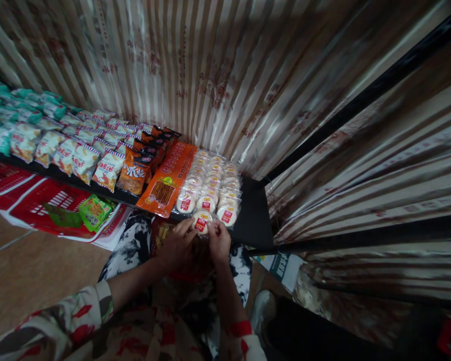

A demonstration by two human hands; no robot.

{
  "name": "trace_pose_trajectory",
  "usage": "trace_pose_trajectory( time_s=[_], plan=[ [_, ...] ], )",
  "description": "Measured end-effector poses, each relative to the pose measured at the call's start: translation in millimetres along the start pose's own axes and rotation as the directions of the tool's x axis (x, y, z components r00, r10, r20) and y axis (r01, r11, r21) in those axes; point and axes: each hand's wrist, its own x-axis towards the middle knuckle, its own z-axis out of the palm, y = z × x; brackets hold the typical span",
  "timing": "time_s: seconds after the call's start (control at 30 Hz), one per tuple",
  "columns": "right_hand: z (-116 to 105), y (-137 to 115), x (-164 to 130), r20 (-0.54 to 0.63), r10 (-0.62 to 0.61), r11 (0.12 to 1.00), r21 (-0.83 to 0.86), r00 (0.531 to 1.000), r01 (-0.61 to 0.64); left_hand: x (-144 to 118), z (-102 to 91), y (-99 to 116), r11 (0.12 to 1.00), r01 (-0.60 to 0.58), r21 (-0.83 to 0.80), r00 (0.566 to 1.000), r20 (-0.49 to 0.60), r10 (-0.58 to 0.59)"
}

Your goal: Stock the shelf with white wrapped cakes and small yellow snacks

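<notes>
Between my two hands is a clear packet holding a round white rice cracker (202, 222) with a red label, at the front edge of the black shelf (252, 210). My left hand (177, 246) has its fingers bent onto the packet's left side. The right side of the packet is pinched by the thumb and fingers of my right hand (220, 241). Just behind stand three rows of similar rice cracker packets (206, 201), upright and overlapping. Left of these rows lies a flat orange snack packet (161, 190).
Orange and black snack bags (134, 170), white bags (108, 168) and teal bags (32, 113) line the shelf leftward. A striped curtain (210, 65) hangs behind. Black metal bars (346, 110) cross at right. A green packet (95, 211) lies below on red wrapping (65, 200).
</notes>
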Motion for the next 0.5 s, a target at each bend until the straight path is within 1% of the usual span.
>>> trace_pose_trajectory(
  time_s=[0.1, 0.2, 0.37, 0.5],
  plan=[
    [-0.5, -5.2, 10.7, -0.01, -0.032, 0.997, -0.068, 0.999, 0.031, 9.6, 2.4, -0.8, 0.997, -0.041, 0.063, 0.999, 0.017, 0.04],
    [-0.3, -6.8, 19.6, -0.029, -0.068, 0.988, -0.141, 0.997, 0.064, 16.9, 5.0, -2.9, 0.996, -0.06, 0.068, 0.998, 0.036, 0.058],
    [4.1, -6.6, 33.5, -0.039, -0.09, 0.98, -0.182, 0.995, 0.081, 27.9, 8.3, -7.3, 0.992, -0.097, 0.078, 0.995, 0.036, 0.095],
    [7.6, -6.0, 39.7, -0.047, -0.123, 0.966, -0.236, 0.991, 0.109, 35.8, 11.2, -12.4, 0.986, -0.12, 0.115, 0.992, 0.058, 0.114]
  ],
)
